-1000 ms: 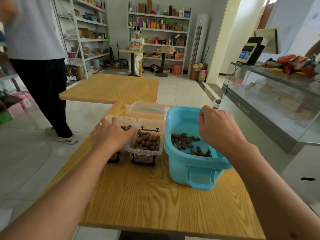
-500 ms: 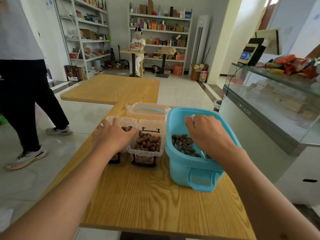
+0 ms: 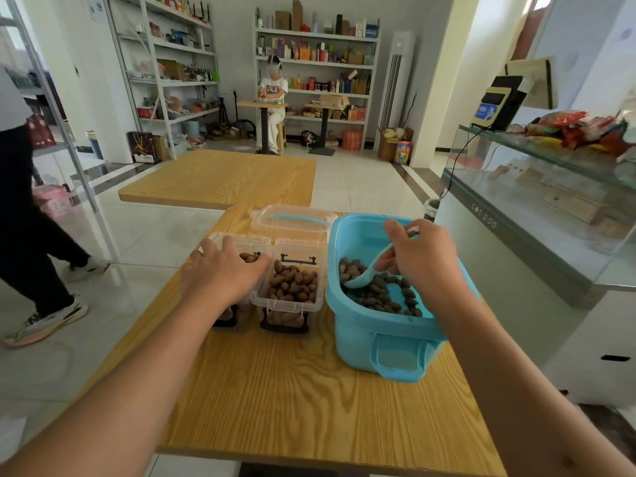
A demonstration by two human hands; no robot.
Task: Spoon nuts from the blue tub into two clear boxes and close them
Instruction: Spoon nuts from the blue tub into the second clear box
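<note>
A blue tub (image 3: 385, 335) stands on the right of the wooden table (image 3: 309, 401) with brown nuts (image 3: 382, 294) on its floor. My right hand (image 3: 423, 259) grips a light blue spoon (image 3: 364, 275) whose bowl lies among those nuts. Two clear boxes stand left of the tub. The right box (image 3: 289, 304) is open and nearly full of nuts. My left hand (image 3: 223, 277) rests on top of the left box (image 3: 241, 242), fingers spread over its rim, hiding most of it. A clear lid (image 3: 292, 218) lies behind the boxes.
A glass counter (image 3: 537, 208) with snack packets runs along the right. A second wooden table (image 3: 227, 177) stands ahead. A person's legs (image 3: 31, 256) pass on the left; another person sits by the far shelves (image 3: 316, 70).
My right hand has dropped into the tub and the spoon's bowl now lies among the nuts. The person on the left has stepped further left. My left hand has stayed on the left box.
</note>
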